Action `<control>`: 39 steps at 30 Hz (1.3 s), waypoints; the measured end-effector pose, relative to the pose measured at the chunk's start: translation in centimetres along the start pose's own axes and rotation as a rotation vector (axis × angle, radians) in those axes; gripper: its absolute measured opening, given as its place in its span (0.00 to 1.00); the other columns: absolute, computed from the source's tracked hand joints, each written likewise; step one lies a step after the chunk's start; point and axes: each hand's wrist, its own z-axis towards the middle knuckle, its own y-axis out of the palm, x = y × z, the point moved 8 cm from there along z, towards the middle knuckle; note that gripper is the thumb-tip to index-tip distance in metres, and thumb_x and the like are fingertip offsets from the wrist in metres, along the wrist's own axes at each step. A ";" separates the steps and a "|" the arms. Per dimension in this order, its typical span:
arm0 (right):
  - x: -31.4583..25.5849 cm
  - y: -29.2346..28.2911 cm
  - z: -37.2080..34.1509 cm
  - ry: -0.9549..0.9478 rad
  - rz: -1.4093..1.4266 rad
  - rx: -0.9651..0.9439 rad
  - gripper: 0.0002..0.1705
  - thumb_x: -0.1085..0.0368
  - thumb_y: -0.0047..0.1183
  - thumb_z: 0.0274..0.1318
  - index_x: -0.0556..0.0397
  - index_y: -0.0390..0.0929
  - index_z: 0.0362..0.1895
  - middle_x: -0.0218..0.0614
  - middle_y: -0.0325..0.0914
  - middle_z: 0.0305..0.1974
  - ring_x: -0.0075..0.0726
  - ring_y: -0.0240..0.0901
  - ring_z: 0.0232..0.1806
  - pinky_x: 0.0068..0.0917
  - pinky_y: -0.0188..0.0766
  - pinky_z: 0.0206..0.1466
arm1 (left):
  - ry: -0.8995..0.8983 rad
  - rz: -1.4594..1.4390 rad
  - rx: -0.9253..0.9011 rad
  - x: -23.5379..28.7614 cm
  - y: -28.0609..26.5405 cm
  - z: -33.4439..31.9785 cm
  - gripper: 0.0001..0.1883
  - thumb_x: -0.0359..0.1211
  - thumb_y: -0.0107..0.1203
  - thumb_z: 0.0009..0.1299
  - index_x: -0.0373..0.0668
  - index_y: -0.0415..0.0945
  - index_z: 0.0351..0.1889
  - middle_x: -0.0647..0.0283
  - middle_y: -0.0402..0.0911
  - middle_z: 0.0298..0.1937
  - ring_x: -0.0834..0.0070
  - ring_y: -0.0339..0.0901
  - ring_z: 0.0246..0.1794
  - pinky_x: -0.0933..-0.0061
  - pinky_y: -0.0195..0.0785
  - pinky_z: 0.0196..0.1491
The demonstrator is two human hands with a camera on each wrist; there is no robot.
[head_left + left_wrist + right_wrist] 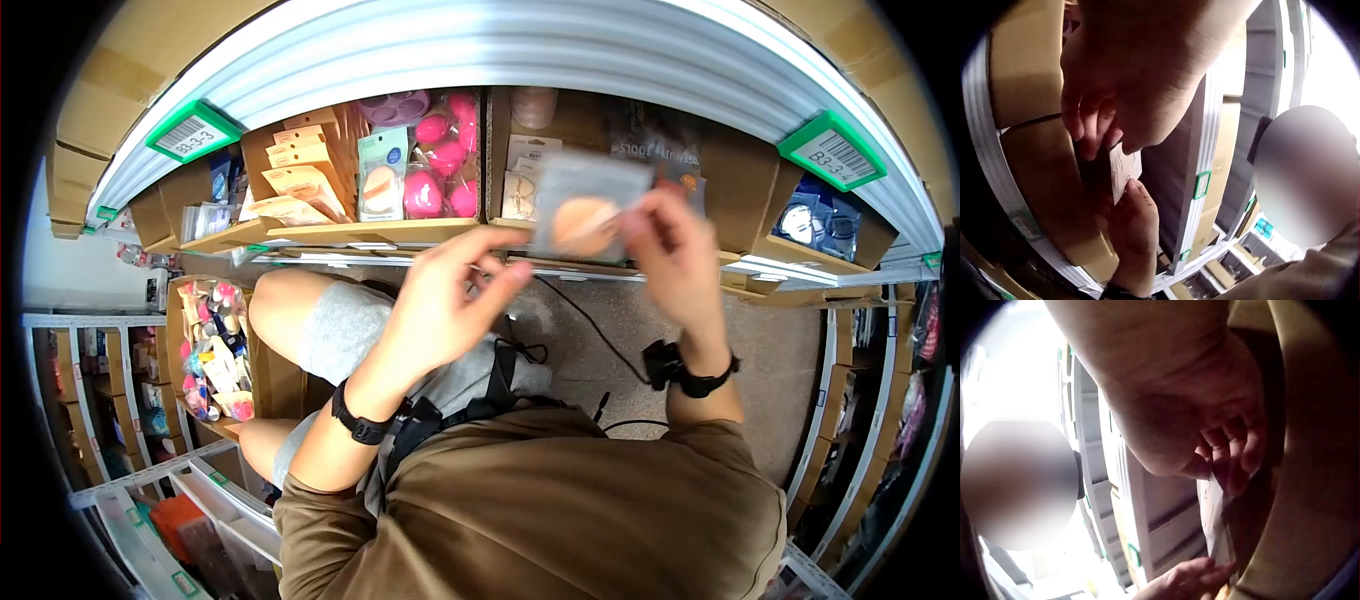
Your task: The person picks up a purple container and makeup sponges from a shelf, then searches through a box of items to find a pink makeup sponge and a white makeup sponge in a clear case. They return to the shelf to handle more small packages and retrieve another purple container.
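A flat clear packet with a round peach-coloured cosmetic puff (585, 228) in it, blurred in the head view, is held up in front of the shelf boxes. My right hand (675, 245) pinches its right edge between thumb and fingers. Close by the packet's left edge is my left hand (455, 295), its index finger stretched toward it and its thumb held apart. From the right wrist, the packet (1211, 509) appears edge-on below the right fingers, with the left hand (1188, 578) near its lower end. The left wrist view shows its pale side (1124, 172).
A shelf box (350, 232) holds carded puffs and pink sponges (424, 194). Behind the packet stands another box with packaged goods (522, 190). Green-framed labels (195, 132) hang above. A carton of mixed packets (218, 350) sits beside my legs. A black cable (600, 328) hangs near my right wrist.
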 end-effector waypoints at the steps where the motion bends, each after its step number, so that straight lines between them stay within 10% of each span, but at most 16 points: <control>1: 0.8 -2.4 0.3 0.040 -0.051 0.092 0.07 0.67 0.55 0.67 0.59 0.79 0.40 0.35 0.80 0.28 0.23 0.75 0.29 0.23 0.70 0.32 | 0.057 0.176 -0.052 2.2 0.7 0.8 0.17 0.31 0.64 0.70 0.35 0.78 0.55 0.55 0.85 0.41 0.75 0.83 0.36 0.75 0.76 0.39; 6: 2.7 -7.2 -0.4 0.068 -0.278 0.192 0.10 0.66 0.53 0.68 0.63 0.76 0.42 0.41 0.77 0.26 0.29 0.73 0.28 0.30 0.70 0.32 | 0.241 0.642 0.012 3.0 3.0 1.3 0.24 0.40 0.63 0.69 0.38 0.75 0.59 0.53 0.80 0.53 0.52 0.83 0.43 0.58 0.78 0.44; 13: 3.7 -8.9 -4.4 0.274 0.079 0.219 0.06 0.66 0.48 0.74 0.56 0.74 0.46 0.30 0.79 0.33 0.21 0.79 0.28 0.16 0.70 0.27 | 0.233 0.613 -0.110 3.7 3.0 -1.5 0.16 0.35 0.64 0.67 0.38 0.80 0.50 0.56 0.84 0.43 0.54 0.82 0.43 0.61 0.78 0.43; 17: 1.0 -14.2 -6.3 -0.114 0.080 0.674 0.08 0.66 0.49 0.74 0.60 0.74 0.46 0.30 0.76 0.30 0.20 0.72 0.24 0.21 0.77 0.30 | 0.228 0.691 -0.119 4.6 3.5 -2.5 0.15 0.35 0.64 0.67 0.37 0.80 0.47 0.56 0.83 0.39 0.55 0.82 0.40 0.61 0.77 0.41; 24: 2.3 -15.8 -6.5 -0.194 0.188 0.650 0.10 0.67 0.50 0.73 0.63 0.73 0.46 0.37 0.81 0.32 0.25 0.78 0.27 0.21 0.79 0.28 | 0.095 0.724 -0.257 5.7 7.8 3.2 0.11 0.38 0.60 0.71 0.41 0.80 0.42 0.50 0.85 0.33 0.52 0.83 0.34 0.57 0.76 0.37; 33: 5.2 -17.0 -8.1 -0.168 0.275 0.613 0.11 0.66 0.50 0.72 0.65 0.73 0.46 0.40 0.82 0.33 0.27 0.79 0.26 0.21 0.78 0.28 | 0.069 0.534 -0.334 2.8 17.6 10.3 0.32 0.42 0.69 0.63 0.43 0.68 0.63 0.46 0.83 0.48 0.45 0.79 0.53 0.53 0.73 0.53; 39: 7.0 -17.6 -8.1 -0.134 0.310 0.646 0.11 0.66 0.51 0.72 0.65 0.73 0.47 0.41 0.82 0.35 0.26 0.80 0.29 0.22 0.81 0.28 | -0.179 0.398 -0.261 1.5 17.6 11.7 0.34 0.31 0.72 0.60 0.36 0.66 0.62 0.52 0.82 0.41 0.55 0.82 0.44 0.61 0.75 0.50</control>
